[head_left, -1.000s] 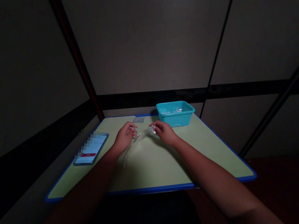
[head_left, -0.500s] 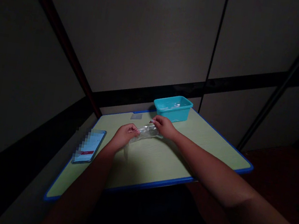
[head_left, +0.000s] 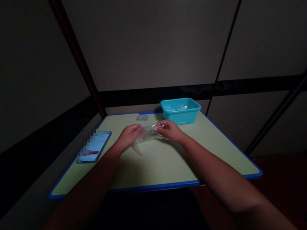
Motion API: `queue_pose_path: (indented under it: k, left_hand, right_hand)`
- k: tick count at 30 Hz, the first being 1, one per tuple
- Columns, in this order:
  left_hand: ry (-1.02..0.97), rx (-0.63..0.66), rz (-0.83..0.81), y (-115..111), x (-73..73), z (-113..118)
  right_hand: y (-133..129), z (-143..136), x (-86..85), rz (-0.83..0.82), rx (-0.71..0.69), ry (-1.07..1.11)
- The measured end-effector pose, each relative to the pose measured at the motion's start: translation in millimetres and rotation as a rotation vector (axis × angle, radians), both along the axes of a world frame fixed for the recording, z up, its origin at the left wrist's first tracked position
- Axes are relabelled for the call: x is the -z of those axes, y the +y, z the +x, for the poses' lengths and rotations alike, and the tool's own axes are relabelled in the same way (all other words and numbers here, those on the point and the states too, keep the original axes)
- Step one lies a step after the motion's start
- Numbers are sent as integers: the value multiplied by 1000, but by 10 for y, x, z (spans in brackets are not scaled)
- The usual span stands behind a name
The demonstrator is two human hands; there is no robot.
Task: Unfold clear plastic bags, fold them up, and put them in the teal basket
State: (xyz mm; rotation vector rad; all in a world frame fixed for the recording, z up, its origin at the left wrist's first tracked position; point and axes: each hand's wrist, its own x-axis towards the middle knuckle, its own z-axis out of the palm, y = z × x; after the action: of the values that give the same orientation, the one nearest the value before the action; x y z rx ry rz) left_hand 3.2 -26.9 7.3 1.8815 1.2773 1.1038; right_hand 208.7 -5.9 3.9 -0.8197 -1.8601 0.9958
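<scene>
My left hand (head_left: 130,136) and right hand (head_left: 169,130) pinched closed on clear plastic (head_left: 148,132), blue-edged tabletop (head_left: 169,163) open nearer me, teal bin (head_left: 182,113) beyond.

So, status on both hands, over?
Left hand and right hand both gripping clear plastic; turquoise tub behind, phone left, neither between hands.
</scene>
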Motion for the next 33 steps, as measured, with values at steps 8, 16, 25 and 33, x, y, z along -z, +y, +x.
queue_pose_path:
  k: [8,16,25,33]
  left_hand:
    - [483,132,477,-151,-7,107]
    - [520,71,389,-140,46,159]
    - [752,-83,438,-171,-29,152]
    - [598,25,532,-128,-74,72]
  right_hand:
    - [-39,-29,-11,59,19,-39]
    - [-144,-64,-29,143,41,-212]
    - [-182,-41,-54,236,5,-350]
    - [-143,-18,-35,247,45,-554]
